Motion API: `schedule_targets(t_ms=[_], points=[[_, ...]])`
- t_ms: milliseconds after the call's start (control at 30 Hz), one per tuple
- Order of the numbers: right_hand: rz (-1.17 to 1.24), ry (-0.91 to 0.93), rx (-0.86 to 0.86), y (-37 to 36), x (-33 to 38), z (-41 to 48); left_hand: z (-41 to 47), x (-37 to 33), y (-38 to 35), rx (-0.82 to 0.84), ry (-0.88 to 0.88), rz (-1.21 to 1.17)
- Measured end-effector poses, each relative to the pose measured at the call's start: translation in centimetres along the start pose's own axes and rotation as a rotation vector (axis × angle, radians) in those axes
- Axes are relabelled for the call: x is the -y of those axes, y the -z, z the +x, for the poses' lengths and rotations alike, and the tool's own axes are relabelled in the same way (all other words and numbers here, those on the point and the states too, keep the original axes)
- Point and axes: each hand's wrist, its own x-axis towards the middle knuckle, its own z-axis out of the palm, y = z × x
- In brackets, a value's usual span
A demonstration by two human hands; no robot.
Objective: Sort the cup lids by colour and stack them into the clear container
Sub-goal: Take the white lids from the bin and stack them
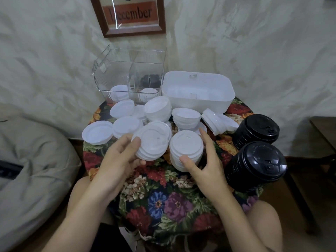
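The left hand [120, 157] grips a tilted stack of white lids [152, 142], with its thumb on top. The right hand [205, 164] curls round an upright white lid stack [186, 148] on the bench [163, 197]. Both stacks are in front of the clear container [116, 70], and loose white lids [127, 125] crowd the space between. A white tub [198, 99] stands to the right of the container. Two black lid stacks [254, 164] stand front-right of it, at the bench edge.

Home: floral tablecloth [163, 202], framed December print [131, 15]
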Motion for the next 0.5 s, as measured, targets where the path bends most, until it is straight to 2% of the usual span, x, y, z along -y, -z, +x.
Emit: schedule_targets(t_ms=[300, 500], points=[[-0.099, 0.022, -0.046, -0.4, 0.3, -1.2, -0.8, 0.7, 1.4, -0.019, 0.017, -0.069], [-0.308, 0.035, -0.075, -0.9, 0.2, -3.4, -1.7, 1.5, 2.0, 0.023, 0.028, -0.006]])
